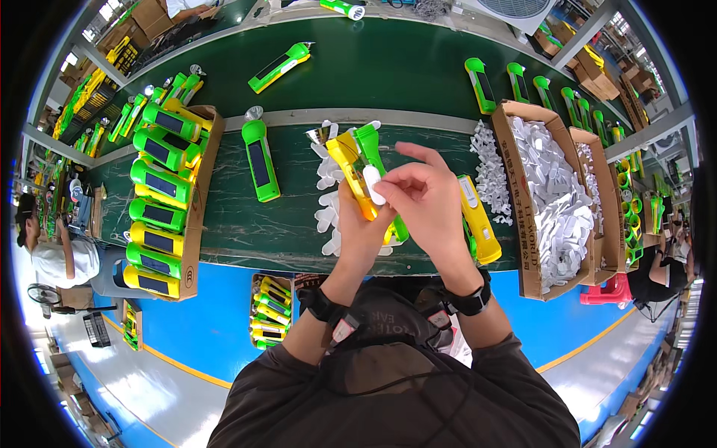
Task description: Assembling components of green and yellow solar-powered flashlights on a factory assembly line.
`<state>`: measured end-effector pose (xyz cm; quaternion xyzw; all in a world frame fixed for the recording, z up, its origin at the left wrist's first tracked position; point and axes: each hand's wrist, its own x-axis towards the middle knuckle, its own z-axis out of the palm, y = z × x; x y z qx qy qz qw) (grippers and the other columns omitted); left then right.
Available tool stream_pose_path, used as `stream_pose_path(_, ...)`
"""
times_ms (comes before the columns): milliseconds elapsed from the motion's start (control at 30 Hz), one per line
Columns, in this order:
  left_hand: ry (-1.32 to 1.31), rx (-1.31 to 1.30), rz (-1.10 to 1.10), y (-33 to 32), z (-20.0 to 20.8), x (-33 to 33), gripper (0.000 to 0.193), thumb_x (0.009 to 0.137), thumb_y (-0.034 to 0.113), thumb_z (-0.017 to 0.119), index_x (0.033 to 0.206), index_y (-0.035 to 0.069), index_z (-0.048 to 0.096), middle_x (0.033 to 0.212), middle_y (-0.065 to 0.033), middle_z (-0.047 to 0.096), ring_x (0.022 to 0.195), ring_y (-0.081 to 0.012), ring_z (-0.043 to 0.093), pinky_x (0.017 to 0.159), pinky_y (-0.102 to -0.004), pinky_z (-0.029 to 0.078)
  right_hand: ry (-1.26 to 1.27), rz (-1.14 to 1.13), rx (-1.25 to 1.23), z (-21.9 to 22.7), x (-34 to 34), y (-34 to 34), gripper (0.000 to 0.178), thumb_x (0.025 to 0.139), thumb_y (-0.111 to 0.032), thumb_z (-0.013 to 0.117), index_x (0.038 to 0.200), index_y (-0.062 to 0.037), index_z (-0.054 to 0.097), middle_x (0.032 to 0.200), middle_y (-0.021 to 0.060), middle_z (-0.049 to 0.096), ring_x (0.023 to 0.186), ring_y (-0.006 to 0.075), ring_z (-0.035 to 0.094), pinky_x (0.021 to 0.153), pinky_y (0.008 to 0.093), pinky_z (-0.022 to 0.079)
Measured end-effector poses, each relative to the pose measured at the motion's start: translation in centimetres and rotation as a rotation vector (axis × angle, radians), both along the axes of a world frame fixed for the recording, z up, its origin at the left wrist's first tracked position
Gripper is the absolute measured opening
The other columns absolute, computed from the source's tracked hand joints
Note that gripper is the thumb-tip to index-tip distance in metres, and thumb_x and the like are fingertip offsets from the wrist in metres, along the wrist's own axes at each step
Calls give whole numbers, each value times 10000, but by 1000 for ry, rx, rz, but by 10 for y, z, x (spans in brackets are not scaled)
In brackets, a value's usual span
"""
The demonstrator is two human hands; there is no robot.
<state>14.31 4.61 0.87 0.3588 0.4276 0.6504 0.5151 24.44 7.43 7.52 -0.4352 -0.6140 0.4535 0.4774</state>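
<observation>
L hand (361, 228) is wrapped round the lower end of a yellow torch body (346, 155), slim, tilted, w/ a shiny silver cone (320, 135) at its head, held above the dark green table (228, 224). R hand (432, 198) pinches a smooth white oval pc (373, 185) btwn thumb & forefinger, right by the torch's side; contact unclear. Bright green torch part (368, 139) just beside; can't tell if joined.

Dark green bench (235, 235): cardboard box (200, 205), nine o'clock; green flashlight (260, 158), ten; loose white pieces (328, 213), centre; white heap (491, 172), two; yellow flashlight (482, 228) and open carton (521, 194), three
Far green surface (388, 75): slanted flashlight (280, 68), eleven; flashlight row (480, 86), one to two
</observation>
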Motion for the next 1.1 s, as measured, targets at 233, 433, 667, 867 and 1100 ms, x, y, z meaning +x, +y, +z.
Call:
stream_pose_path(233, 199, 35, 34, 1, 13, 4, 523, 858, 72, 641, 1292, 21, 354, 1204, -78, 492, 1101, -163, 524, 934, -300, 443, -446, -240, 298, -4, -16, 0, 125, 702, -101, 764, 783, -32, 698, 1272, 142, 518, 1112, 293, 491, 762, 352, 503)
stream_pose_path(433, 323, 191, 68, 6, -1, 3, 615, 818, 10, 662, 1306, 1, 289, 1204, -104, 481, 1081, -164, 552, 859, -289, 515, -481, -262, 361, -2, -24, -4, 101, 691, -71, 753, 740, -18, 682, 1246, 170, 511, 1111, 365, 457, 916, 427, 415)
stream_pose_path(667, 130, 128, -7, 5, 11, 3, 607, 819, 6, 656, 1305, 10, 294, 1196, -101, 487, 1073, -169, 558, 865, -295, 512, -423, -294, 488, -14, -30, -6, 128, 675, 5, 709, 717, -8, 589, 1225, 165, 528, 1095, 386, 461, 851, 428, 444)
stream_pose_path(867, -57, 10, -94, 3, 12, -3, 557, 828, 11, 639, 1291, 35, 331, 1176, -96, 512, 1069, -182, 566, 879, -311, 505, -280, -255, 380, -2, -10, -14, 171, 750, -100, 735, 891, -30, 667, 1215, 197, 523, 1073, 344, 539, 814, 399, 488)
stream_pose_path(1100, -366, -51, -70, 8, 18, -11, 325, 970, 210, 480, 1239, 32, 438, 1149, -105, 564, 1008, -191, 586, 875, -336, 493, -10, 106, -95, -9, 21, -28, 412, 808, -47, 665, 1191, 44, 541, 1082, 176, 638, 985, 248, 654, 829, 333, 524)
